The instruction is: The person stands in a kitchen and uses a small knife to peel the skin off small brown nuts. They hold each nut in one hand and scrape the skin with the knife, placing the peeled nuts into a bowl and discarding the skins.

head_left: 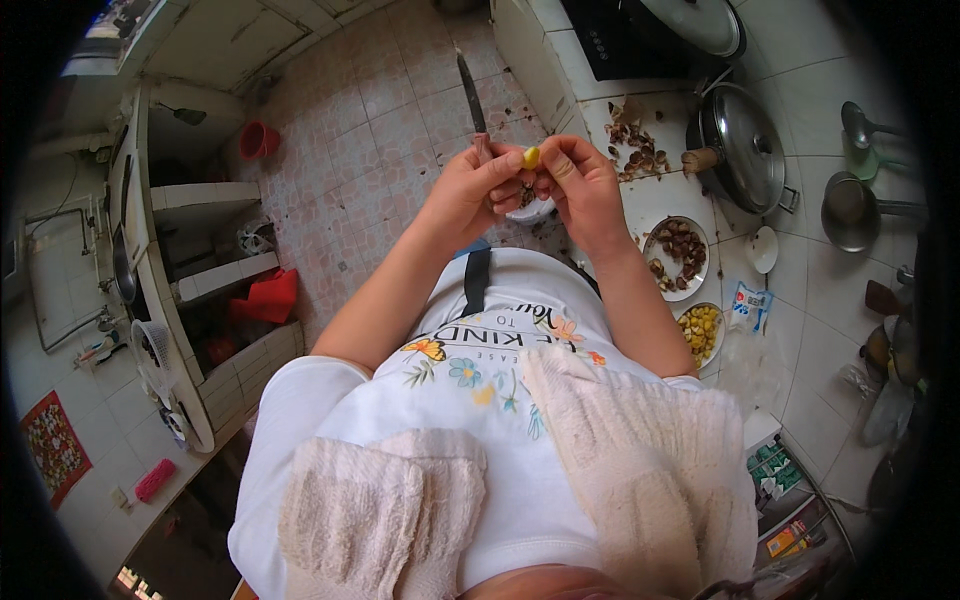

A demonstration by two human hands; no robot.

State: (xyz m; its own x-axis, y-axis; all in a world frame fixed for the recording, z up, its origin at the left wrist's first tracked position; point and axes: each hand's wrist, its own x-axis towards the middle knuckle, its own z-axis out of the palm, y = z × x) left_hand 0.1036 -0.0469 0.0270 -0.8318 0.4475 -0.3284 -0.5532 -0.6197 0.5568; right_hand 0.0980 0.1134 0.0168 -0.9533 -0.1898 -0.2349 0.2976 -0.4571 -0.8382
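My left hand [476,184] grips the handle of a knife [471,90], its blade pointing away from me. A small yellow peeled nut [531,157], apparently a chestnut, sits between my left thumb and the pinched fingers of my right hand [583,187]. Below the hands is a white container [532,213] with brown shell pieces in it, partly hidden by my fingers. To the right, a plate [703,281] holds brown chestnuts. Nearer me on that side, yellow peeled pieces [697,334] fill a smaller dish, which my right forearm partly covers.
Brown peelings [637,146] lie on the white-tiled counter [652,199] at right, beside a lidded pot [746,146]. A small white bowl [763,250] and a plastic packet [750,306] are there too. A red bucket [259,140] stands on the tiled floor [360,165] at left.
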